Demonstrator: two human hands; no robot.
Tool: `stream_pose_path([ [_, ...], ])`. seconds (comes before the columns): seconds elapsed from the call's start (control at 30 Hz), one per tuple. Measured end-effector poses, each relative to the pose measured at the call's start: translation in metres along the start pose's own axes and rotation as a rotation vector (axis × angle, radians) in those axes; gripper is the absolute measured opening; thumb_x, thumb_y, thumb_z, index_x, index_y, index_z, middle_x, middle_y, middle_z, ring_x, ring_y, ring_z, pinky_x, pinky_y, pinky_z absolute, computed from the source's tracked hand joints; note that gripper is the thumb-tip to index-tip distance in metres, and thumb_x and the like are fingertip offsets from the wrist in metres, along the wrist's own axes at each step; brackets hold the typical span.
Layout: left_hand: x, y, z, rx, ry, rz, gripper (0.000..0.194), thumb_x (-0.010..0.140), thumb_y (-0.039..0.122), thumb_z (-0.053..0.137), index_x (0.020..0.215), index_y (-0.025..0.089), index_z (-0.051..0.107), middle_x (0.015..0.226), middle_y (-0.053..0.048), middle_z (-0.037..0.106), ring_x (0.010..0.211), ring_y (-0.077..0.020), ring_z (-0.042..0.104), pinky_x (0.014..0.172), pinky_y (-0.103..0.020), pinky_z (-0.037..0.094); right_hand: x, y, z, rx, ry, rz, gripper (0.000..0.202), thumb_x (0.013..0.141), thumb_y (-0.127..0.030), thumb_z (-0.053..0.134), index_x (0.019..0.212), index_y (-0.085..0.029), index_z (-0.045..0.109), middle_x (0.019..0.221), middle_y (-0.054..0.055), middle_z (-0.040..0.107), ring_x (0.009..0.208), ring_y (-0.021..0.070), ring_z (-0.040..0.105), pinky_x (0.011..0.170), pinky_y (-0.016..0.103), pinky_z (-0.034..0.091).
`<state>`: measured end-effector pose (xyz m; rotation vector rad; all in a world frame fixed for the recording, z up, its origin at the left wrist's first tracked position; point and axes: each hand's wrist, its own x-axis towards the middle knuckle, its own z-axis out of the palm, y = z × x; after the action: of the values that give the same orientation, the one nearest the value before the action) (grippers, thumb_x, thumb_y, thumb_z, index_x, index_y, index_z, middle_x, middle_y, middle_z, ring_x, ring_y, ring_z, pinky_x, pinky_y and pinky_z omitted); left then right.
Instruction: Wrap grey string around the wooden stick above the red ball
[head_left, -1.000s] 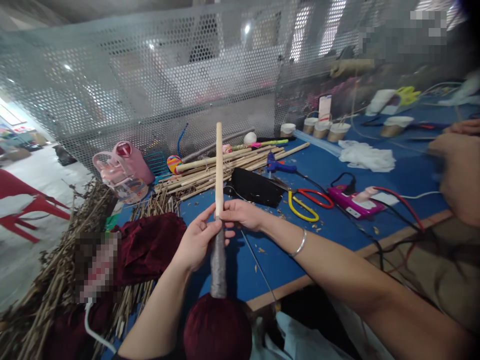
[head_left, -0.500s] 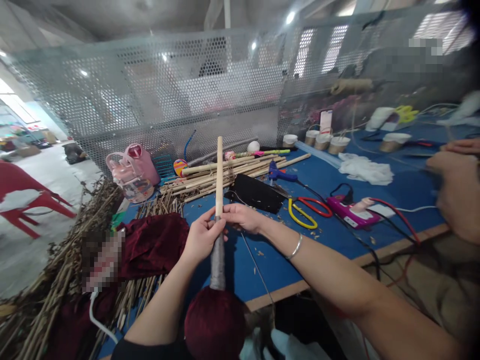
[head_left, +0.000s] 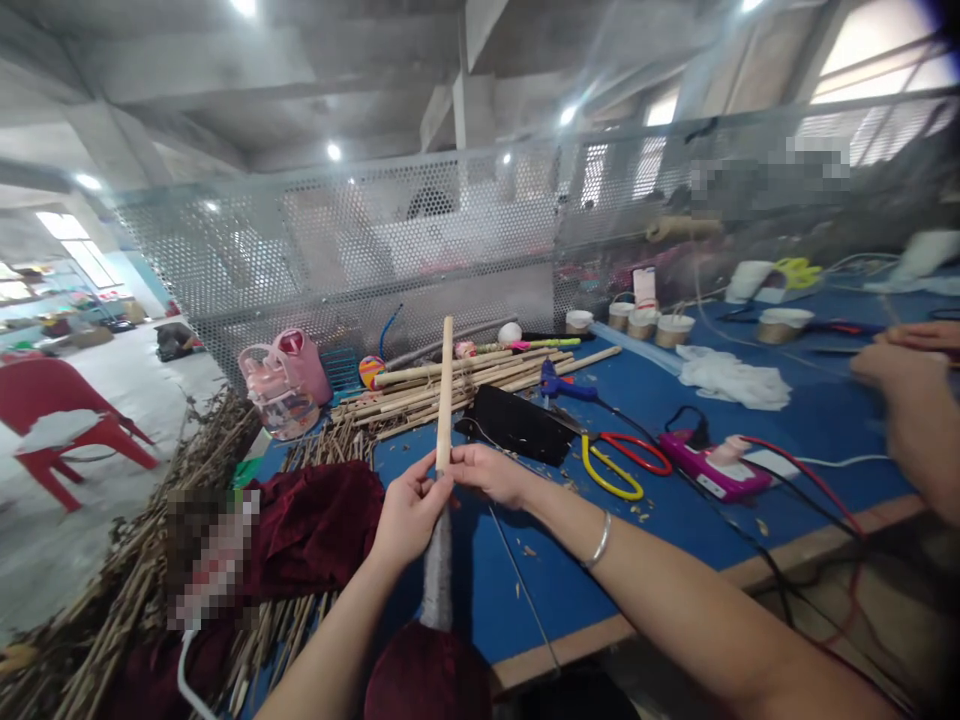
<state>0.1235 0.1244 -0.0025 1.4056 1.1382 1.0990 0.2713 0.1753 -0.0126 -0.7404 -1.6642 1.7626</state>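
Observation:
A pale wooden stick (head_left: 445, 390) stands nearly upright before me, its lower part wrapped in grey material (head_left: 438, 570). Below that wrapping is a dark red fabric-covered ball (head_left: 427, 675), cut off by the bottom edge. My left hand (head_left: 411, 508) is closed round the stick where the grey wrapping starts. On the other side, my right hand (head_left: 489, 474) pinches the stick at the same height, its fingertips close to my left thumb. A thin grey strand (head_left: 521, 580) runs from near my right hand down past the table edge.
Dark red cloth (head_left: 319, 525) and dry stalks lie left. Behind are wooden sticks (head_left: 487, 375), a pink bottle (head_left: 281, 395), a black piece (head_left: 521, 425) and a blue glue gun (head_left: 568, 385). Scissors (head_left: 611, 470) and a purple power strip (head_left: 716, 465) lie right, near another person's hands (head_left: 904, 365).
The view has tilted up, so the table and hands appear lower and more ceiling shows. Both hands still hold the stick at the top of the grey wrapping.

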Motion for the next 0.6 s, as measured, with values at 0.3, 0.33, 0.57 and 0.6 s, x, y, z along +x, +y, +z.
stream_pose_path([
  [0.3, 0.001, 0.004, 0.008, -0.227, -0.026, -0.117, 0.079, 0.071, 0.049, 0.059, 0.133, 0.009, 0.031, 0.051, 0.002, 0.057, 0.034, -0.0097, 0.047, 0.035, -0.019, 0.034, 0.000, 0.003, 0.000, 0.142, 0.001, 0.031, 0.037, 0.074, -0.048, 0.058, 0.085, -0.013, 0.052, 0.050, -0.005, 0.048, 0.033, 0.0022, 0.027, 0.032, 0.016, 0.015],
  [0.33, 0.001, 0.004, 0.009, -0.262, -0.024, -0.126, 0.081, 0.072, 0.049, 0.057, 0.136, 0.010, 0.026, 0.049, 0.003, 0.056, 0.034, -0.0102, 0.047, 0.035, -0.019, 0.034, 0.000, 0.004, -0.001, 0.173, 0.009, 0.038, 0.037, 0.074, -0.047, 0.059, 0.084, -0.013, 0.052, 0.049, -0.006, 0.046, 0.033, 0.0022, 0.027, 0.031, 0.016, 0.015],
  [0.57, 0.010, -0.002, 0.001, -0.352, 0.014, -0.204, 0.063, 0.075, 0.047, 0.055, 0.125, 0.012, 0.041, 0.054, 0.004, 0.053, 0.040, -0.0081, 0.047, 0.041, -0.019, 0.036, 0.007, 0.006, -0.003, 0.155, 0.048, 0.029, 0.034, 0.074, -0.044, 0.060, 0.081, -0.012, 0.052, 0.047, -0.007, 0.042, 0.033, 0.0022, 0.026, 0.032, 0.017, 0.014],
  [0.6, 0.012, -0.003, -0.003, -0.327, 0.030, -0.195, 0.061, 0.073, 0.046, 0.058, 0.121, 0.011, 0.044, 0.050, 0.007, 0.048, 0.039, -0.0066, 0.043, 0.039, -0.018, 0.032, 0.008, 0.005, -0.002, 0.130, 0.071, 0.032, 0.033, 0.073, -0.043, 0.061, 0.081, -0.012, 0.053, 0.047, -0.008, 0.041, 0.033, 0.0022, 0.025, 0.031, 0.017, 0.014],
])
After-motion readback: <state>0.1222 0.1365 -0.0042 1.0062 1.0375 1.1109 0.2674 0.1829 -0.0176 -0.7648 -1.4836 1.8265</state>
